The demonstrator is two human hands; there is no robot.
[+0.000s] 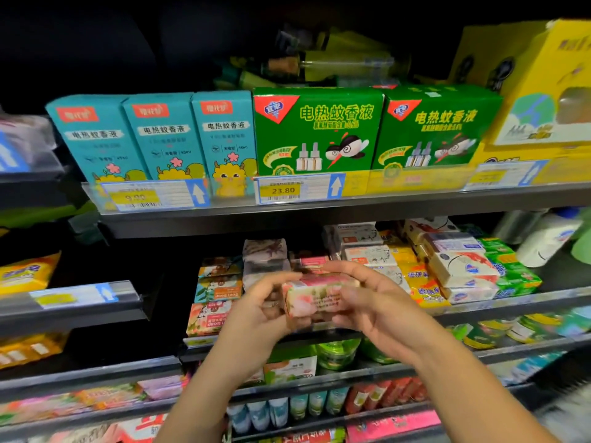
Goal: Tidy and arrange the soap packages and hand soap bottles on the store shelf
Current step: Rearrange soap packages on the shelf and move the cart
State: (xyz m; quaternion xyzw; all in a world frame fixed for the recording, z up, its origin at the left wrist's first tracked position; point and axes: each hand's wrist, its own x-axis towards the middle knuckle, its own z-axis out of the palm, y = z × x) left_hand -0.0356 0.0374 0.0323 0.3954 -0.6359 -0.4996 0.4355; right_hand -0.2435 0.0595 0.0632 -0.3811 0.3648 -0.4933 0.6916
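Both hands hold one pink and white soap box (315,297) in front of the middle shelf. My left hand (260,310) grips its left end, and my right hand (371,302) curls round its right end. Behind the box, a stack of colourful soap boxes (214,297) stands at the left of the shelf. More soap packages are piled to the right: white ones (463,266), yellow ones (419,282) and green ones (508,270). A white bottle (550,238) lies tilted at the far right.
The shelf above carries teal boxes (160,135) and green mosquito-liquid boxes (319,129), with price tags (281,190) along its rail. Lower shelves hold green tubs (335,353) and tubes (278,410). A neighbouring shelf unit (70,298) on the left holds yellow packs.
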